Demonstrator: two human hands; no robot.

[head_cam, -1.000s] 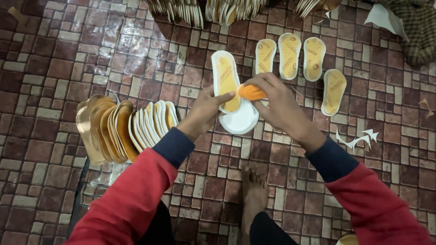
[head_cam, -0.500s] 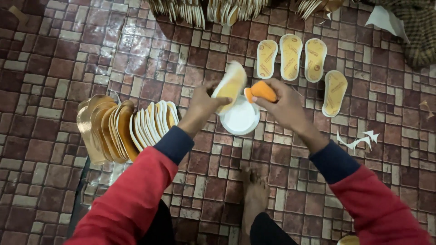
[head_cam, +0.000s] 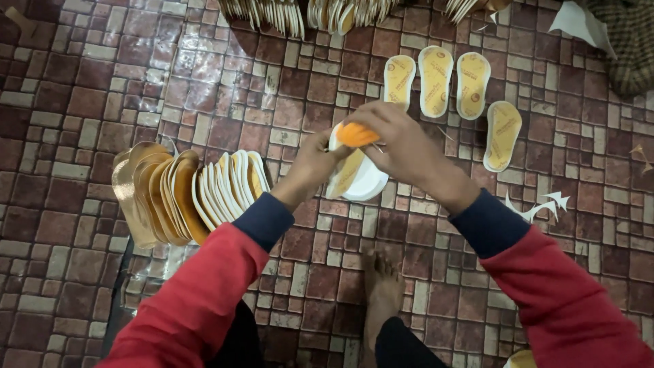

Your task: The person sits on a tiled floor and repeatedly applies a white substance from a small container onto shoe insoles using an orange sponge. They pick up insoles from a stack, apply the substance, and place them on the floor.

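My left hand (head_cam: 315, 163) holds a white and yellow shoe insole (head_cam: 343, 178) up off the tiled floor, tilted on edge. My right hand (head_cam: 402, 146) grips a small orange sponge (head_cam: 357, 134) pressed against the top of that insole. A white round bowl (head_cam: 368, 184) sits on the floor just under both hands. To the left, a row of insoles (head_cam: 191, 194) stands on edge, several of them tan and several white.
Several yellow insoles (head_cam: 436, 80) lie flat on the brown tiled floor (head_cam: 88, 102) beyond my hands, one more insole (head_cam: 503, 135) to the right. More stacked insoles (head_cam: 300, 13) line the top edge. White paper scraps (head_cam: 541, 206) lie at right. My bare foot (head_cam: 383, 300) rests below.
The insole that lay flat over the bowl has been lifted by my left hand and tilted upright. My right hand with the sponge moved onto its upper end.
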